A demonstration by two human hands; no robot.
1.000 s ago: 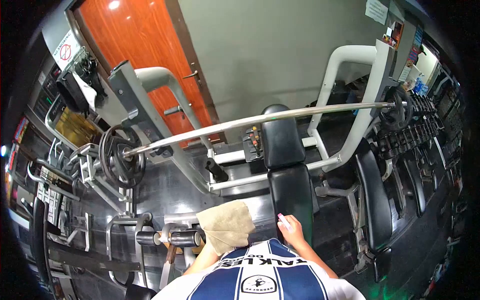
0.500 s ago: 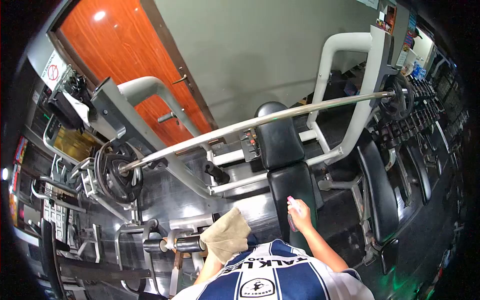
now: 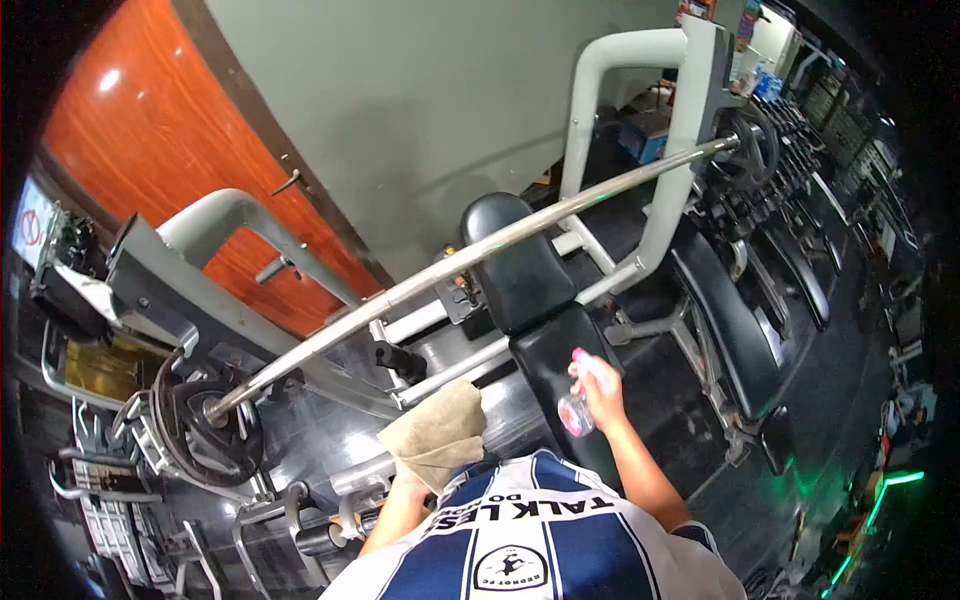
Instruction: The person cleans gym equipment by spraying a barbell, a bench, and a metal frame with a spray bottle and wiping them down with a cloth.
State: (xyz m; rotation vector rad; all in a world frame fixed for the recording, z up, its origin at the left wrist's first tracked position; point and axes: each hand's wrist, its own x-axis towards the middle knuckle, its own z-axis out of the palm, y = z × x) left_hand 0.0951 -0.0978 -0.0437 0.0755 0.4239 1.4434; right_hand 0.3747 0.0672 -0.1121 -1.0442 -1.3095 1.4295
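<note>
My right hand (image 3: 602,392) is wrapped round a clear spray bottle (image 3: 575,414) with a pink nozzle, held above the black padded bench (image 3: 550,345). The bottle's body tilts down to the left. My left hand (image 3: 408,486) holds a folded beige cloth (image 3: 437,430) to the left of the bench; the cloth hides most of its fingers. Beyond both hands, a long steel barbell (image 3: 480,250) lies across the rack over the bench's backrest.
Black weight plates (image 3: 205,425) sit on the barbell's left end. Grey rack uprights (image 3: 690,110) flank the bench. More black benches (image 3: 725,325) and a dumbbell rack (image 3: 755,205) stand to the right. A reddish wooden door (image 3: 170,130) is at the back left.
The view has turned, so the bench and rack sit further left. My right hand has tilted the spray bottle, showing more of its body. The cloth stays in my left hand.
</note>
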